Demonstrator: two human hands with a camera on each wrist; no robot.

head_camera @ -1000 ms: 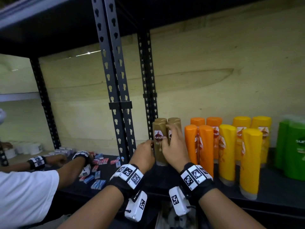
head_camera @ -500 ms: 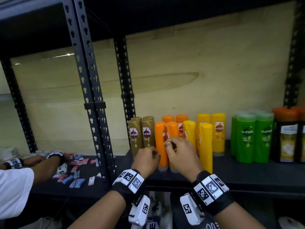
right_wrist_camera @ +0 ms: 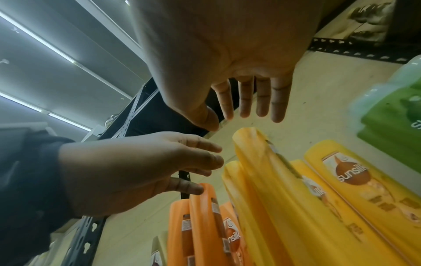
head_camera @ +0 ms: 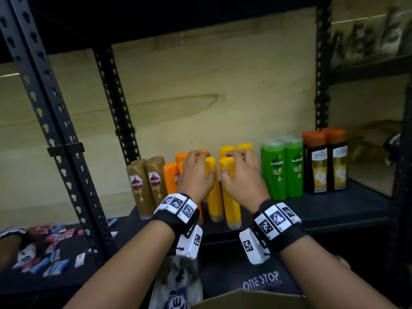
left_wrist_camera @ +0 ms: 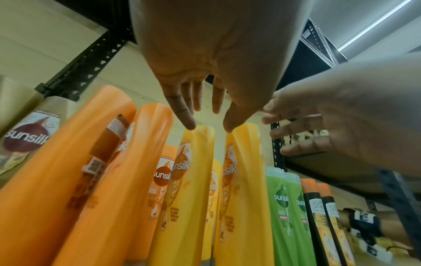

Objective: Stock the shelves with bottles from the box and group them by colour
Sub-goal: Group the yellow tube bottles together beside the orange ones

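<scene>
Bottles stand in colour groups on a black shelf [head_camera: 338, 208]: gold-brown [head_camera: 145, 188], orange [head_camera: 169, 179], yellow [head_camera: 229, 197], green [head_camera: 281, 170], and black ones with orange caps [head_camera: 325, 163]. My left hand [head_camera: 197, 171] lies over the tops of the front orange and yellow bottles. In the left wrist view its straight fingers [left_wrist_camera: 188, 120] reach the top of a yellow bottle [left_wrist_camera: 196, 180]. My right hand [head_camera: 239, 173] covers the tops of the yellow bottles on the right, its fingers [right_wrist_camera: 248, 100] straight just above one yellow bottle [right_wrist_camera: 262, 162]. Neither hand holds anything.
A perforated black upright [head_camera: 66, 157] stands to the left of the bottles. Beyond it another person's arm [head_camera: 9, 246] works among small packs [head_camera: 53, 250]. A cardboard box flap [head_camera: 245, 301] shows below my arms. A dark shelf board runs overhead.
Both hands have moved to the right along the row, from the gold-brown bottles past the orange ones to the yellow ones. The view has swung right, bringing the green and black bottles into sight.
</scene>
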